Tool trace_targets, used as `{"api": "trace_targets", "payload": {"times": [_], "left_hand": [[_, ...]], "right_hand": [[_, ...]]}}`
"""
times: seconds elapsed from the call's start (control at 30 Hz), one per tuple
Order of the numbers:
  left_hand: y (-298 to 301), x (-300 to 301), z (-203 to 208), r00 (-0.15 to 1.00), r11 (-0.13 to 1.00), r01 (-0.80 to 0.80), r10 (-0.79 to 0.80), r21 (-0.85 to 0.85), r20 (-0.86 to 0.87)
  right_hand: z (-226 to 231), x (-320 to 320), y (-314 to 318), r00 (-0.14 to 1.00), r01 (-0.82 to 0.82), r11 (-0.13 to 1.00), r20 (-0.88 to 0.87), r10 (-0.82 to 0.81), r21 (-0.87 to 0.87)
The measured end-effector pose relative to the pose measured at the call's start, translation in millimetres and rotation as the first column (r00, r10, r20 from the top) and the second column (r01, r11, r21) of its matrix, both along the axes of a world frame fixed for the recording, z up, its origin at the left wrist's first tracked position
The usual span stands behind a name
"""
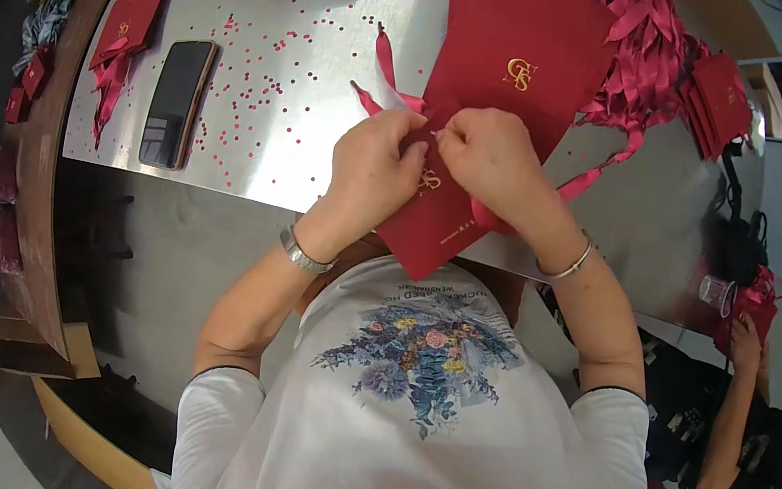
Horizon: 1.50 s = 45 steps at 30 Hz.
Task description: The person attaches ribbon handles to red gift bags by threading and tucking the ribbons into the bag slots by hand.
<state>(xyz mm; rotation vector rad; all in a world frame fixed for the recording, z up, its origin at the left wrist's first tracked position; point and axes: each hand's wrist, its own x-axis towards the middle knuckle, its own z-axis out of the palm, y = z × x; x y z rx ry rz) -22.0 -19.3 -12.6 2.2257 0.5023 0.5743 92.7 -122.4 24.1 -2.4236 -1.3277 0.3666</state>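
- Two bare hands meet over a red card (432, 239) in the head view, the card lying at the near edge of the metal table (308, 156), in front of the person's shirt.
- Left hand (372, 166) and right hand (500, 160): each grip is closed in a fingertip pinch, seemingly on red ribbon (386, 54); which strand each holds is hidden.
- The step in hand looks like working the ribbon at the card; two loose ends point up and left.
- The next move seems to call for a steady pinch, the ribbon untwisted and the card kept from sliding.
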Motion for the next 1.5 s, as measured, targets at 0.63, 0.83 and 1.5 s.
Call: {"api": "trace_targets", "payload": {"times": [0.63,0.83,1.5], "left_hand": [[4.6,1.2,-7.7,0.997,0.996,0.057,-0.06,0.068,0.045],[1.1,-7.7,16.1,0.997,0.996,0.057,-0.061,0.067,0.054],[37.1,0.1,26.2,0.901,0.911,0.399,-0.411,-0.108,-0.137]], "right_hand": [[-1.4,-1.3,5.4,0.999,-0.031,1.0,0.038,0.03,0.007],[27.3,-14.0,10.8,0.996,-0.054,0.992,0.067,0.062,-0.11],[-18.2,-20.4,-22.0,0.967,-0.17,0.948,0.229,0.109,0.269]]}}
